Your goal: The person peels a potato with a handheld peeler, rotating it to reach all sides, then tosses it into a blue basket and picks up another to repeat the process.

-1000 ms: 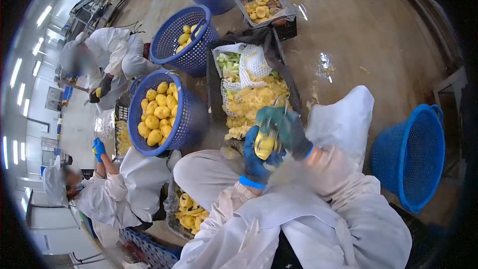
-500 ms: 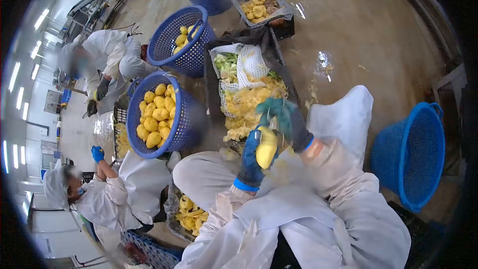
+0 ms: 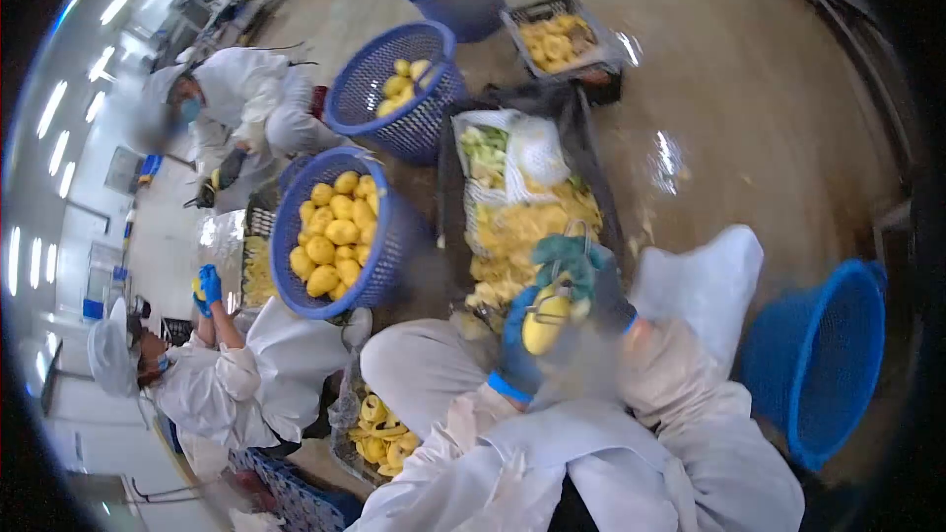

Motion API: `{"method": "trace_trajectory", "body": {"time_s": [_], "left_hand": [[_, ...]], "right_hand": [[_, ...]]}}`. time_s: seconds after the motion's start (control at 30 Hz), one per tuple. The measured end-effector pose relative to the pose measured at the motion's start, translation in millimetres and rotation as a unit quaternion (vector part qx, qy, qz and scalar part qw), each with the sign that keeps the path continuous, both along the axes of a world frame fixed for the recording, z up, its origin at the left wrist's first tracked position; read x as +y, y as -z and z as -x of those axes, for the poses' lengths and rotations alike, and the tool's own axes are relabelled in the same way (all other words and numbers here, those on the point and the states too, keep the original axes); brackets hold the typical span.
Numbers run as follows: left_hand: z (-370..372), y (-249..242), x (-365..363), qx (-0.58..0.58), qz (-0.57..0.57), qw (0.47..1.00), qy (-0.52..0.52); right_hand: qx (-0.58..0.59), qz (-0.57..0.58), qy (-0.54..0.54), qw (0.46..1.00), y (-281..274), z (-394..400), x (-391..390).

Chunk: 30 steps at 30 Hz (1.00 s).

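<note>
My left hand [image 3: 520,347], in a dark blue glove, is closed around a yellow mango [image 3: 544,325] above my lap. My right hand [image 3: 583,271], in a green and dark glove, closes on a small metal peeler [image 3: 565,283], partly hidden by the fingers and blurred. The peeler is at the mango's upper end. Just beyond my hands, a dark lined crate [image 3: 609,187] holds yellow peelings [image 3: 537,236], green scraps and white foam netting [image 3: 537,153].
A blue basket [image 3: 394,256] full of mangoes stands left, with more baskets [image 3: 419,128] behind. A blue basket [image 3: 803,365] stands at right. Two people [image 3: 212,374] in white sit at left. A crate of peelings [image 3: 379,433] is by my left leg. The floor is wet.
The view has shifted, so the surroundings appear farther right. The mango has turned from a slanted to a more upright pose, and my right hand has come closer to its upper end.
</note>
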<state>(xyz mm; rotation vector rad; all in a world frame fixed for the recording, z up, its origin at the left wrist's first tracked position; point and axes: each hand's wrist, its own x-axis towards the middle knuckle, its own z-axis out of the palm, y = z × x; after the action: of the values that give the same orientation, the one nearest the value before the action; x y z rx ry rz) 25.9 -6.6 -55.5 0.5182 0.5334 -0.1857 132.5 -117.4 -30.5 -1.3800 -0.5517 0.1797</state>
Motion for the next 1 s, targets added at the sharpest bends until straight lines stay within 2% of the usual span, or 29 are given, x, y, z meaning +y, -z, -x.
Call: {"method": "trace_trajectory", "body": {"time_s": [0.03, 0.07, 0.1, 0.17, 0.2, 0.23, 0.3, 0.37, 0.4, 0.47, 0.5, 0.53, 0.57, 0.6, 0.63, 0.67, 0.7, 0.73, 0.77, 0.8, 0.87, 0.9, 0.93, 1.0], "left_hand": [[2, 35, 1, -0.012, -0.164, 0.986, -0.011], [9, 82, 11, -0.03, -0.251, 0.968, -0.007], [16, 128, 20, -0.042, -0.337, 0.94, -0.006], [12, 98, 26, 0.018, -0.205, 0.978, -0.026], [8, 80, 27, 0.048, -0.127, 0.99, -0.045], [-2, 63, 32, 0.064, -0.067, 0.993, -0.073], [-39, 19, 54, 0.05, -0.006, 0.99, -0.133], [-86, -27, 89, -0.021, -0.036, 0.985, -0.17], [-120, -36, 115, -0.132, -0.142, 0.968, -0.159], [-188, -56, 168, -0.34, -0.324, 0.861, -0.194], [-199, -58, 182, -0.333, -0.153, 0.912, -0.185], [-211, -60, 196, -0.303, 0.025, 0.933, -0.191], [-206, -69, 192, -0.251, -0.388, 0.881, -0.103], [-192, -72, 183, -0.151, -0.296, 0.939, -0.085], [-173, -95, 166, -0.043, -0.19, 0.977, -0.088], [-155, -86, 174, -0.121, -0.348, 0.927, -0.074], [-140, -74, 185, -0.193, -0.495, 0.846, -0.056], [-135, -42, 225, -0.214, -0.648, 0.731, 0.021], [-130, -9, 264, -0.219, -0.806, 0.545, 0.073], [-126, 23, 303, -0.228, -0.898, 0.368, 0.079], [-111, 17, 346, -0.066, -0.821, 0.567, -0.03], [-104, 14, 368, 0.002, -0.754, 0.647, -0.111], [-99, 50, 406, 0.054, -0.81, 0.574, -0.105], [-93, 86, 443, 0.111, -0.826, 0.552, -0.02]], "right_hand": [[0.084, -0.05, 0.075, 0.992, -8, -8, 0], [0.169, -0.098, 0.146, 0.97, -11, -15, -1], [0.151, -0.123, 0.172, 0.966, 15, -31, -12], [0.211, -0.211, 0.206, 0.932, 34, -52, -24], [0.285, -0.268, 0.21, 0.896, 20, -52, -30], [0.309, -0.258, 0.197, 0.894, 8, -48, -29], [0.314, -0.224, 0.193, 0.902, 23, -51, -26], [0.291, -0.19, 0.194, 0.917, 39, -53, -22], [0.314, -0.199, 0.172, 0.912, 47, -54, -24], [0.33, -0.187, 0.147, 0.914, 62, -56, -24], [0.322, -0.166, 0.146, 0.921, 66, -57, -21], [0.313, -0.146, 0.145, 0.927, 71, -57, -19], [0.278, -0.094, 0.158, 0.943, 56, -53, -14], [0.238, -0.042, 0.172, 0.955, 41, -52, -10], [0.279, -0.074, 0.184, 0.94, 30, -51, -2], [0.286, -0.073, 0.169, 0.94, 32, -54, 1], [0.292, -0.071, 0.157, 0.941, 38, -55, 1], [0.299, -0.068, 0.146, 0.94, 43, -53, 0], [0.257, -0.024, 0.157, 0.953, 43, -50, 3], [0.268, -0.012, 0.138, 0.953, 44, -50, 2], [0.289, 0.008, 0.102, 0.952, 50, -51, 2], [0.282, 0.028, 0.104, 0.953, 57, -52, 2], [0.29, 0.028, 0.102, 0.951, 67, -52, 3], [0.304, 0.028, 0.099, 0.947, 85, -55, 4]]}}
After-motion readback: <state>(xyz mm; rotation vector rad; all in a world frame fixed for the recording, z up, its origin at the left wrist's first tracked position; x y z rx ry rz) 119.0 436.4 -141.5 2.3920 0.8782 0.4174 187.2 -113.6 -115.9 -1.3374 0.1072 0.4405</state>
